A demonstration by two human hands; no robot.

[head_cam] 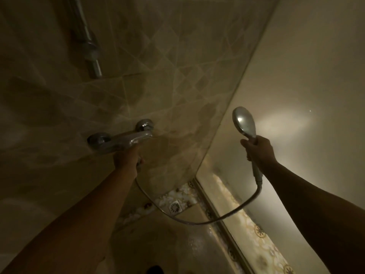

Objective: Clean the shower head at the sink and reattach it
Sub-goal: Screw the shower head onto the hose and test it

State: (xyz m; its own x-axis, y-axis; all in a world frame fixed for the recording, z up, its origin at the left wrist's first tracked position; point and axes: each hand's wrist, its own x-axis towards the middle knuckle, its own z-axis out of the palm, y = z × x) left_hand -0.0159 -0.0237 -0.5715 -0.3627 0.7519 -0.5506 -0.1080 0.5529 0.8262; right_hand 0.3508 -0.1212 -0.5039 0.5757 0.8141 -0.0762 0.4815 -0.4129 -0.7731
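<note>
In a dim shower stall, my right hand (258, 148) grips the handle of a chrome shower head (244, 120), held upright near the glass partition. Its metal hose (227, 215) loops down from the handle and back toward the chrome mixer tap (120, 140) on the tiled wall. My left hand (128, 157) is closed just under the mixer, where the hose end meets it; the fingers hide the connection.
A chrome riser rail (89, 46) runs up the tiled wall at the upper left. A frosted glass partition (296, 76) closes the right side. A square floor drain (175, 207) sits on the patterned floor below the hose.
</note>
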